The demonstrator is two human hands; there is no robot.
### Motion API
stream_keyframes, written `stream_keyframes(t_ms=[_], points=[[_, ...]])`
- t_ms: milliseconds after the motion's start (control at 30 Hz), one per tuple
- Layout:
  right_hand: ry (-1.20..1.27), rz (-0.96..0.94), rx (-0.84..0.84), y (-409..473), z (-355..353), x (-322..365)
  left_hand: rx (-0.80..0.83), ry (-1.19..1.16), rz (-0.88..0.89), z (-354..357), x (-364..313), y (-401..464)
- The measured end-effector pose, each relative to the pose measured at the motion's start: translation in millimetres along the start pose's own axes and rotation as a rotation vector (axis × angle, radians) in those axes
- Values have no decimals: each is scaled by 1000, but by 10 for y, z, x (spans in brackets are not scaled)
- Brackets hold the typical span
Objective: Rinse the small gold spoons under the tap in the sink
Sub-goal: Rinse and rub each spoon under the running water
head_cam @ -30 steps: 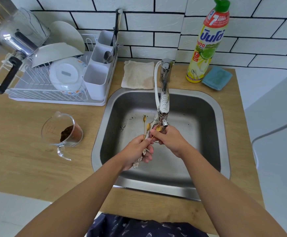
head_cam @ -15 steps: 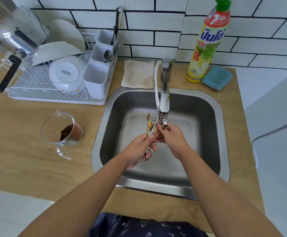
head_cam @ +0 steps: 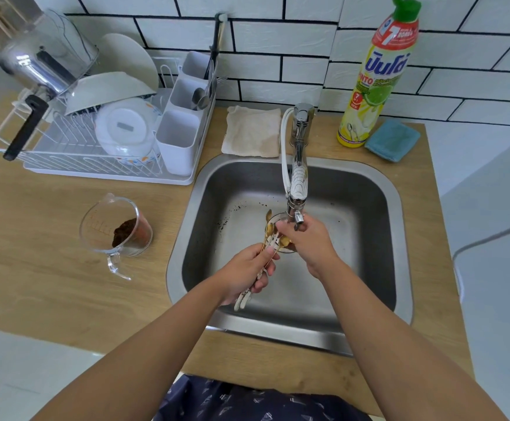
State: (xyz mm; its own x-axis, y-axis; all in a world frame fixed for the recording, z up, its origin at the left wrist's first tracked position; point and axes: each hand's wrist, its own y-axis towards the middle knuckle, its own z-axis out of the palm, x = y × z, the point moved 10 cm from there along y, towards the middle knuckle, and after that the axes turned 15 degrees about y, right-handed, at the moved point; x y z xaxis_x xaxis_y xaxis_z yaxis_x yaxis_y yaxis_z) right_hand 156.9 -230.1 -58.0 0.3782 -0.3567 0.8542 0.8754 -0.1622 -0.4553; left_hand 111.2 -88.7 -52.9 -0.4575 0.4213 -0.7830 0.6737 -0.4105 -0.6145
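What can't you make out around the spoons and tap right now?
- Spoon count: the left hand bunches the gold spoons; head view, too small.
- Water flow: tap stream not discernible.
- Spoon bowls: partly behind the right hand fingers.
- Drain: hidden under both hands.

Gold spoons (head_cam: pixel 268 230); steel-grey sink (head_cam: pixel 399 268); blue sponge (head_cam: pixel 392 140).

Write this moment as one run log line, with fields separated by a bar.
step: rinsing | left hand: holds gold spoons | right hand: at spoon bowls | place: under tap, over sink
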Motion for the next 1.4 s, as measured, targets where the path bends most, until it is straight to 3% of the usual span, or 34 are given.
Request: stream_keyframes(t_ms=[200,467,633,833,1000,1233,1400], points=[[89,62,50,-19,103,36,-36,-54,10,-53,-57,36],[125,50,-26,-27,-21,20,9,-68,11,-15,-46,75],[192,96,125,-57,102,-43,12,-120,-17,-3,-7,129],[31,-14,-60,16,-117,-4,81,-158,-18,113,-45,126],[117,10,64,-77,-11,-69,79,-114,-39,87,-18,109],[81,64,62,-94,18,-81,56,-21,-54,133,21,110],[86,110,133,-25,78,-27,97,-119,-36,152,-17,83]])
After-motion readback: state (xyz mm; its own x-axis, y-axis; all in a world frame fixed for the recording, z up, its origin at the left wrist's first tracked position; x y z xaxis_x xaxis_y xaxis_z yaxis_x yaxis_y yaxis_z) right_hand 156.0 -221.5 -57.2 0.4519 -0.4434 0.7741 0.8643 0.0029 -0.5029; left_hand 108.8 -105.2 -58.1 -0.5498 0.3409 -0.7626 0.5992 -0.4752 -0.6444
